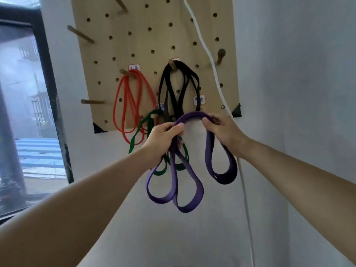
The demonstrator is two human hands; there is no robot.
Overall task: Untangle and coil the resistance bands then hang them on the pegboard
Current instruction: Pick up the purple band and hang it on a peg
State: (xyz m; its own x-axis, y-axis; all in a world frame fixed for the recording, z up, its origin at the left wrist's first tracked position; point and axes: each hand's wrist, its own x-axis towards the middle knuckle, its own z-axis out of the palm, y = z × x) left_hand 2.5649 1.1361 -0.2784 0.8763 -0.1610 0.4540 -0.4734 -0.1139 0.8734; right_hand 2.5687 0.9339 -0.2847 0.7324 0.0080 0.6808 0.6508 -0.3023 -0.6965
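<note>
A wide purple resistance band (192, 116) arches between my two hands just below the wooden pegboard (152, 35). My left hand (163, 137) grips its left side, from which two loops hang down. My right hand (221, 132) grips the right side, where one loop hangs. On the board, a red band (133, 101) hangs coiled from a left peg and a black band (179, 87) from a middle peg. A green band (142, 128) hangs from a lower peg, partly hidden behind my left hand.
A white cord (210, 60) runs down the right part of the board and the wall. Bare wooden pegs (81, 33) stick out at the board's left and one at the right (220, 54). A dark-framed window (28, 93) is at the left.
</note>
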